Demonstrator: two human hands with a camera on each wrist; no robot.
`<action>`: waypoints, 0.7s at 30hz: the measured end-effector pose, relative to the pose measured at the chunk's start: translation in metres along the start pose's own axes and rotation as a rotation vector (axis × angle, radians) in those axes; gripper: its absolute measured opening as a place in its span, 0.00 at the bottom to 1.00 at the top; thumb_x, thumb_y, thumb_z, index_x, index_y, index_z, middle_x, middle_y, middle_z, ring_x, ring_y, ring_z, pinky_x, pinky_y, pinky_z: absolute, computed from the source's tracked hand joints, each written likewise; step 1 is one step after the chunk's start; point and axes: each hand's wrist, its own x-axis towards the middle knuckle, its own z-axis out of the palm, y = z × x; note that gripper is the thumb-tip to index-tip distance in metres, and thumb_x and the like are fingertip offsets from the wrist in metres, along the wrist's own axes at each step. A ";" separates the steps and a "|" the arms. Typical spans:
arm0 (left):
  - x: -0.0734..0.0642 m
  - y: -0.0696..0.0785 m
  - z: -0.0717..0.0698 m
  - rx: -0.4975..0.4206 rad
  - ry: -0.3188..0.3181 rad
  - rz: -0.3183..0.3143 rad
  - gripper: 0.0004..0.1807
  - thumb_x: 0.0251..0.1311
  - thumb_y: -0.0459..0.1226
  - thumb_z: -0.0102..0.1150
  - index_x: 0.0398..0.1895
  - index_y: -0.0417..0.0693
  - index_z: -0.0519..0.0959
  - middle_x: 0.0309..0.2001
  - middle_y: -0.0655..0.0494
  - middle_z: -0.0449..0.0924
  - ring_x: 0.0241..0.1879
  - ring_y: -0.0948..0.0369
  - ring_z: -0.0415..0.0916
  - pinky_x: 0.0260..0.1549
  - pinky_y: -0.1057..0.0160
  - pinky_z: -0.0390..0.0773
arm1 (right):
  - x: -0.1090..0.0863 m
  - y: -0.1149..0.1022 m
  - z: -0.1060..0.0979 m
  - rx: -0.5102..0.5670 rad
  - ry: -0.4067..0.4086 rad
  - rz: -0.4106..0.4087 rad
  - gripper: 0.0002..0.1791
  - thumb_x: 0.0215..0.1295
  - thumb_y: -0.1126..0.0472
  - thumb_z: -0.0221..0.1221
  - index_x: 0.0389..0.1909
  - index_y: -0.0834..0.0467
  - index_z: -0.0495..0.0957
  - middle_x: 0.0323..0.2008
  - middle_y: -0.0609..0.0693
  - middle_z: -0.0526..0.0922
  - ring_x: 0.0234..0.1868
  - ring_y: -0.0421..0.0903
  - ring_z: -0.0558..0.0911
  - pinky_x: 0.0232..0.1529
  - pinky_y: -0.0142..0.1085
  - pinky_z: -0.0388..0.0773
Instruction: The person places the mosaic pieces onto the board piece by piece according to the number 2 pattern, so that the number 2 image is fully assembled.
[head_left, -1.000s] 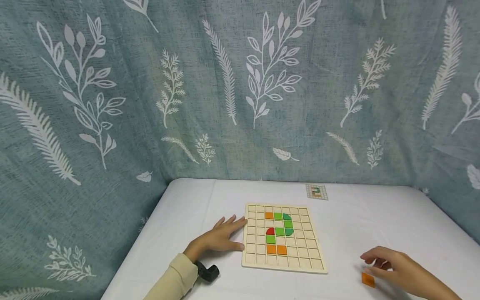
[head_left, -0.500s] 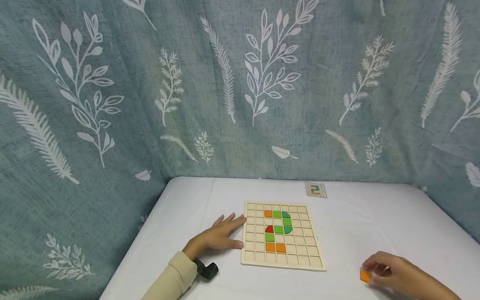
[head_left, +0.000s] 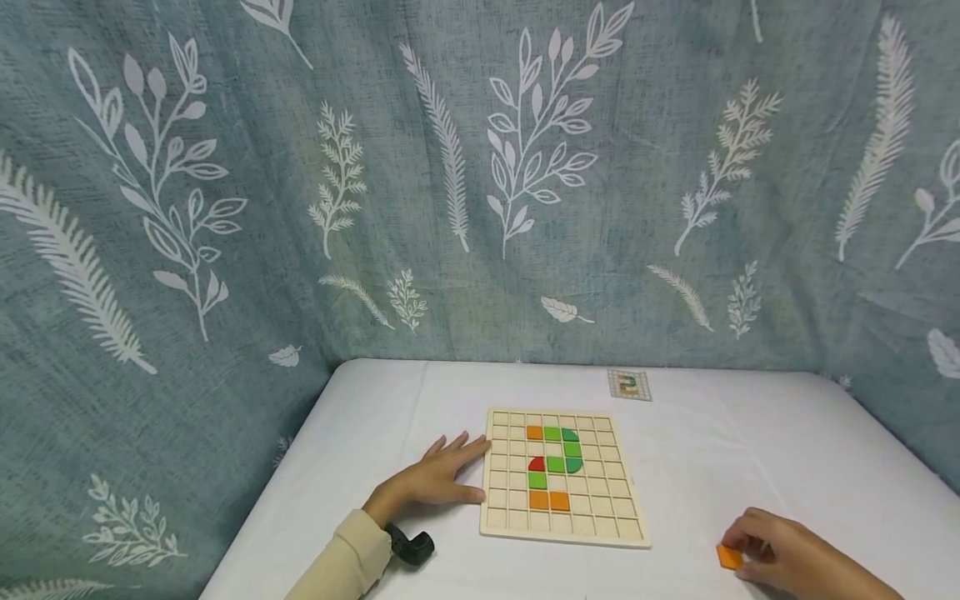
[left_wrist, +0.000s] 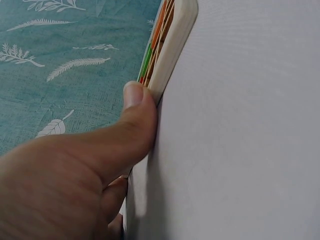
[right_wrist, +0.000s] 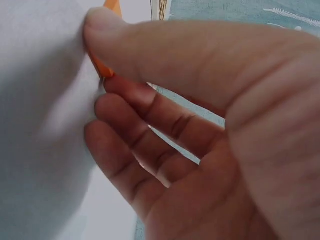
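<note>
A wooden grid board (head_left: 600, 504) lies on the white table. Several tiles fill some of its cells: green squares (head_left: 572, 450), orange squares (head_left: 558, 501), teal quarter-rounds (head_left: 573, 465) and a red quarter-round (head_left: 537, 464). My left hand (head_left: 431, 482) lies along the board's left side, fingers spread, its thumb (left_wrist: 137, 107) touching the edge. To the right of the board, my right hand (head_left: 780, 550) pinches an orange square tile (head_left: 728, 557) between thumb and fingers. The right wrist view shows this tile (right_wrist: 104, 67) partly behind the thumb, close to the table surface; whether it touches is unclear.
A small pattern card (head_left: 629, 385) with a similar coloured figure lies behind the board, toward the table's back edge. A black device (head_left: 411, 547) is at my left wrist. Teal leaf-patterned cloth (head_left: 465, 183) hangs behind the table and on both sides.
My right hand has closed thumb and fingers on the orange square tile, which lay on the table, and turned it slightly. The left hand has stayed at the board.
</note>
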 end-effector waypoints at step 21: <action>-0.005 0.005 -0.004 -0.007 -0.019 -0.003 0.48 0.60 0.58 0.64 0.79 0.53 0.56 0.80 0.55 0.53 0.81 0.49 0.41 0.78 0.40 0.34 | -0.003 -0.002 -0.001 -0.023 0.001 -0.084 0.08 0.61 0.60 0.68 0.39 0.56 0.80 0.35 0.41 0.78 0.32 0.26 0.69 0.30 0.28 0.74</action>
